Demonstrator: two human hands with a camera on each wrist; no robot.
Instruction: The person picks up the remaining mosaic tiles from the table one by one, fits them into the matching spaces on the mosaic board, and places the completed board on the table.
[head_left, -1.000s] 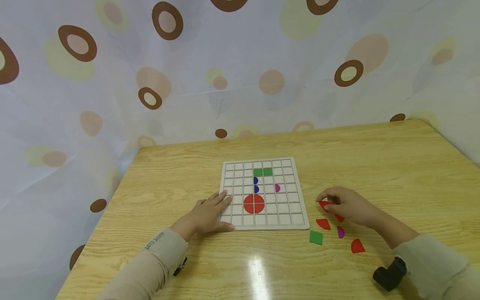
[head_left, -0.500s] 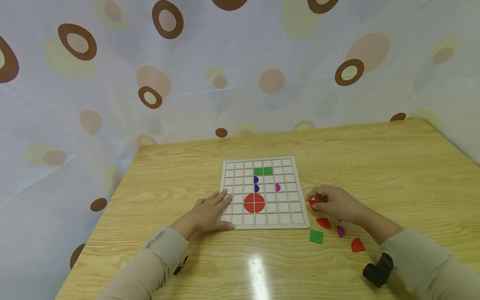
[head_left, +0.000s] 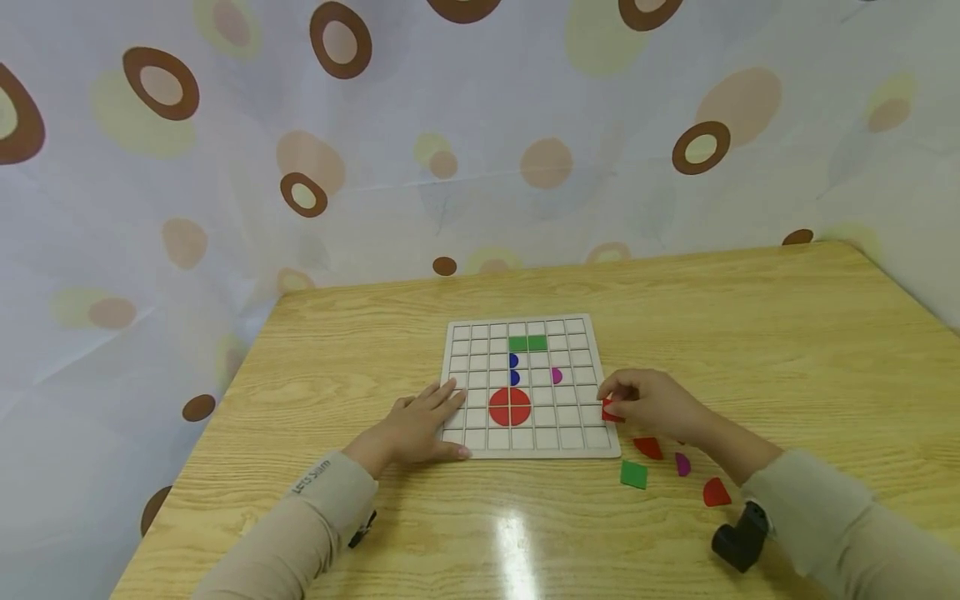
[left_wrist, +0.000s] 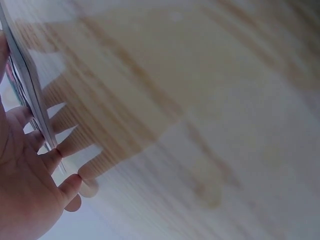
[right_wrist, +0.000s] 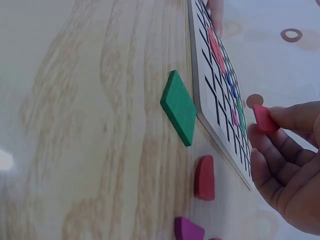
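A white grid board (head_left: 567,437) lies on the wooden table. My left hand (head_left: 416,429) rests spread at its left edge, fingertips over the border; the left wrist view catches those fingers (left_wrist: 47,160) along the board's side. Between thumb and fingers, my right hand (head_left: 652,406) pinches a red quarter-circle piece (right_wrist: 265,119), held by the board's right edge. On the board sit a red circle (head_left: 510,407) of several quarter pieces, two green squares (head_left: 528,342), two blue half-circles (head_left: 514,377) and a magenta half-circle (head_left: 557,376).
Right of the board lie a green square (head_left: 633,474), a red quarter-circle (head_left: 648,448), a purple half-circle (head_left: 682,464) and another red quarter-circle (head_left: 716,492). Another red piece is mostly hidden under the right wrist. A patterned cloth (head_left: 480,125) hangs behind the table (head_left: 337,358).
My right hand has moved left with the red piece, from over the loose pieces to the board's right edge. My left hand has stayed in place.
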